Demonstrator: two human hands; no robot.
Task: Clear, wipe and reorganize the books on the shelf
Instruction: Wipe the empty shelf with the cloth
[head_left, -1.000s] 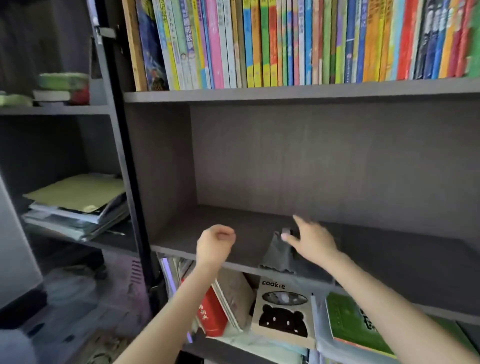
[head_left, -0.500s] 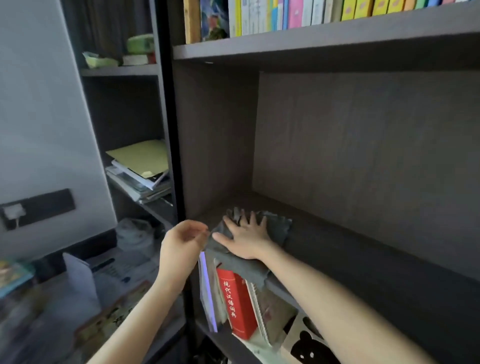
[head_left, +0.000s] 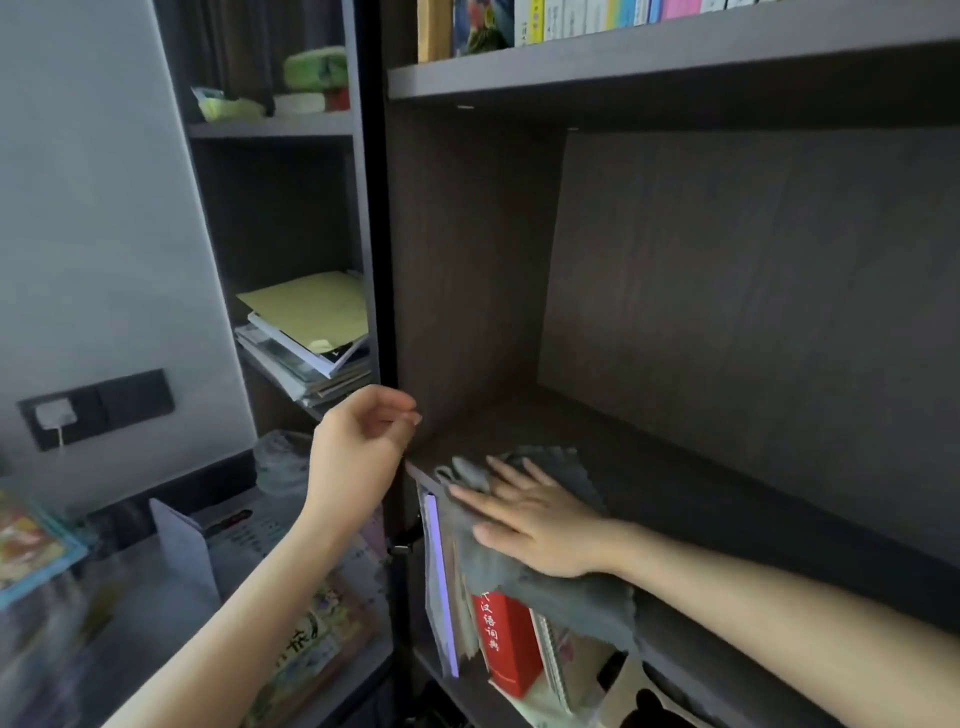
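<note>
Right hand (head_left: 540, 525) flat, fingers spread, pressing grey cloth (head_left: 558, 587) on shelf (head_left: 727, 493), left hand (head_left: 358, 447) loosely curled, holding nothing

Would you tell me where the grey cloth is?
Head view: the grey cloth lies at the front left corner of the shelf under the right hand, its edge draping above the red book.

Dark wood-grain shelf (head_left: 727, 499) is carrying a grey cloth (head_left: 571, 597) at its front left corner. The cloth is lying crumpled, with its front part draping over the shelf lip. Right hand (head_left: 540, 525) is pressing flat on it, fingers straight. On the level below, a red book (head_left: 506, 644) is standing on end, a spiral-bound book (head_left: 550, 649) just beside it. Above, a row of books (head_left: 571, 21) is standing upright, spines out.
</note>
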